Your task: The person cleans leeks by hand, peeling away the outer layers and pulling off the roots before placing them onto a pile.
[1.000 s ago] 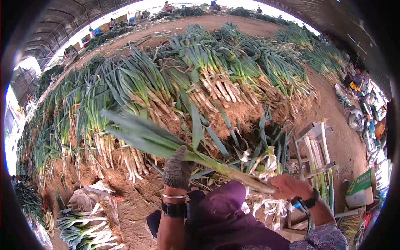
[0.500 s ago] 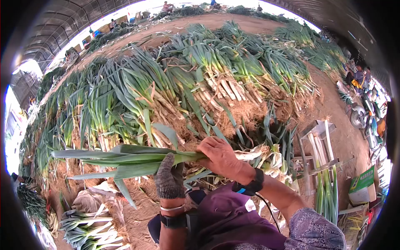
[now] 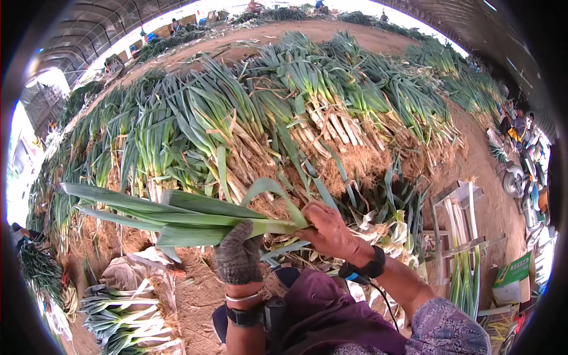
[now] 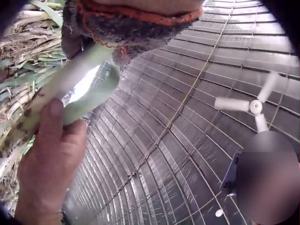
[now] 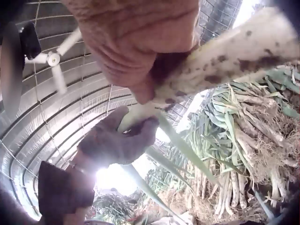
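Observation:
One leek [image 3: 177, 220] lies crosswise in front of the person in the head view, its green leaves to the left. My left hand [image 3: 238, 254], in a grey knitted glove, grips it where the leaves join the stalk. With bare fingers, my right hand [image 3: 334, 234] pinches a bent outer leaf [image 3: 264, 184] against the stalk. That leaf [image 4: 96, 96] curves away from the stem in the left wrist view. Dark specks mark the pale stalk [image 5: 234, 51] in the right wrist view, where it passes under the right palm. The right hand hides part of the stalk in the head view.
Heaped leeks [image 3: 236, 118] with roots spread across the ground ahead. More leeks [image 3: 127, 316] lie at lower left. On the right, a metal rack [image 3: 455, 245] holds several leeks near a green and white box [image 3: 513, 278]. Peeled leaves [image 3: 396, 236] lie beyond the right wrist.
The right hand moved from the root end up the stalk to beside the left hand, then slightly right. A leaf now bends back in its fingers, and the leek lies more level.

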